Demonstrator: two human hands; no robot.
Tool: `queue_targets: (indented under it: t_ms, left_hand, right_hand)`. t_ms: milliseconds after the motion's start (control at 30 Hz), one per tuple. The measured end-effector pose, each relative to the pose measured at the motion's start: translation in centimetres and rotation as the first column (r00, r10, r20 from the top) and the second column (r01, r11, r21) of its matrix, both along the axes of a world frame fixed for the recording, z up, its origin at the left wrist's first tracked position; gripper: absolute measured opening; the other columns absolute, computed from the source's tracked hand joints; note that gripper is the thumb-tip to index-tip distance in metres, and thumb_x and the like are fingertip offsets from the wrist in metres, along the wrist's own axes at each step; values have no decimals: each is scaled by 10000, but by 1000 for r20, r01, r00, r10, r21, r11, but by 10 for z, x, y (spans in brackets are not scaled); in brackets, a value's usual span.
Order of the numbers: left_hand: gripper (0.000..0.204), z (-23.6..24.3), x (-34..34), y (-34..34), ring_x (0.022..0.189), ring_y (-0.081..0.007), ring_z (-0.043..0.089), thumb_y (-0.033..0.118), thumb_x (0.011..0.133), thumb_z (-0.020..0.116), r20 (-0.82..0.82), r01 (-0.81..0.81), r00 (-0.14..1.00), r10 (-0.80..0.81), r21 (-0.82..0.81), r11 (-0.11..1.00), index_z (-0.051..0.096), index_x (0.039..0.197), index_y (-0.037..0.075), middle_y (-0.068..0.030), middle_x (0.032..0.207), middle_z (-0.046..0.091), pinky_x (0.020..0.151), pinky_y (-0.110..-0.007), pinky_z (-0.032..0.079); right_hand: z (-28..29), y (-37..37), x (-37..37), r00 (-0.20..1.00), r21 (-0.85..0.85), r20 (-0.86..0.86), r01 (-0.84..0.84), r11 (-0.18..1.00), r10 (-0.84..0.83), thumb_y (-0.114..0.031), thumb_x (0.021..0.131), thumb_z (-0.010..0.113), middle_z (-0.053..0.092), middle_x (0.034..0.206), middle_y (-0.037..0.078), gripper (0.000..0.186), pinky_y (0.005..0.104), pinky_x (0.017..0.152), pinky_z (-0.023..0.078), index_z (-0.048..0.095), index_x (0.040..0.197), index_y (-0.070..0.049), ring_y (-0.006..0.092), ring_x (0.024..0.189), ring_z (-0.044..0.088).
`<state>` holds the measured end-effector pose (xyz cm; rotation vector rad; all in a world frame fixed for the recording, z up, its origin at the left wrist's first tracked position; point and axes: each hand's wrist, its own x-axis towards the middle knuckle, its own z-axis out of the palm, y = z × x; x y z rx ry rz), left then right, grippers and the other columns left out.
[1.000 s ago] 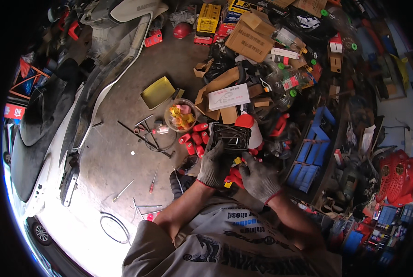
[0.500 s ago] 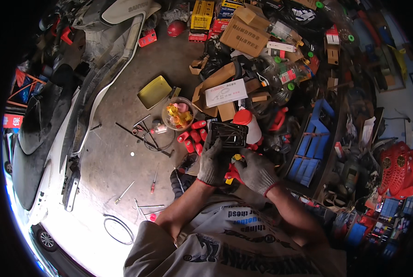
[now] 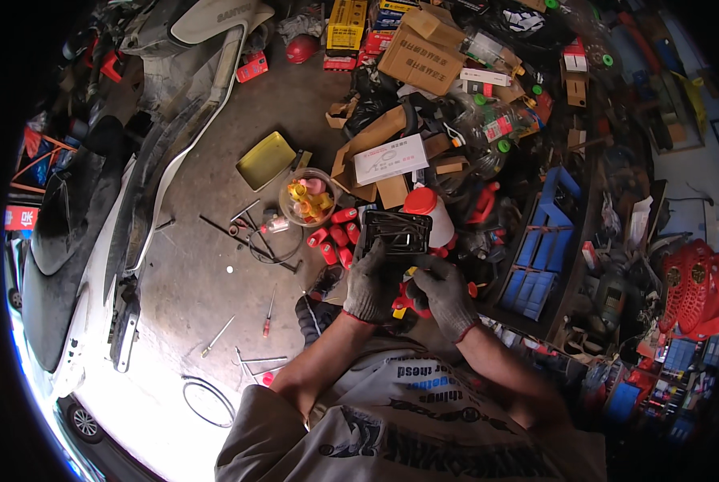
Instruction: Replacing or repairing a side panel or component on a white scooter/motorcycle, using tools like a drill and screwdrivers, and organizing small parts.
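My left hand (image 3: 366, 291), in a grey knit glove, has its fingers closed on the lower left edge of a black rectangular plastic tray (image 3: 396, 233). Thin dark pieces lie inside the tray. My right hand (image 3: 448, 299), gloved too, is just to the right and slightly below, with its fingers curled together. What they hold, if anything, is hidden. A red and yellow object (image 3: 400, 306) shows between my hands, its kind unclear. Behind the tray stands a white bottle with a red cap (image 3: 421, 201). Several small red bottles (image 3: 339, 234) lie left of the tray.
A clear tub of yellow and pink pieces (image 3: 308, 198) and a yellow tray (image 3: 266, 161) sit on the floor. Screwdrivers (image 3: 269, 312) and wrenches lie to the left, beside a white vehicle panel (image 3: 154, 201). Cardboard boxes (image 3: 420, 53) and blue bins (image 3: 540, 249) crowd the right.
My right hand has shifted slightly, its fingers drawing away from the red and yellow object. The left hand keeps its hold on the black tray.
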<state>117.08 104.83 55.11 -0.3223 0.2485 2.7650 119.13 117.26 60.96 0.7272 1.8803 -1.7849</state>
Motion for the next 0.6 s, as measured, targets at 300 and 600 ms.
queue_targets:
  t_ms: [300, 600]
  left_hand:
    - [410, 4, 0, 2, 1110, -256, 608, 216, 952, 562, -75, -60, 996, 53, -92, 994, 466, 1315, 52, -131, 1235, 597, 958, -395, 496]
    - [421, -5, 2, 0, 1128, -242, 592, 262, 960, 559, -40, -11, 999, 8, -98, 995, 468, 1314, 52, -124, 1241, 594, 988, -396, 470]
  right_hand:
    - [-2, -1, 5, 949, 365, -94, -248, 897, 301, -122, 929, 568, 638, 764, 38, 225, 227, 487, 441, 614, 1106, 8, 92, 587, 595]
    - [-2, -3, 14, 995, -108, -76, 58, 992, -66, -110, 937, 546, 628, 801, 56, 238, 238, 559, 467, 590, 1140, 6, 99, 652, 589]
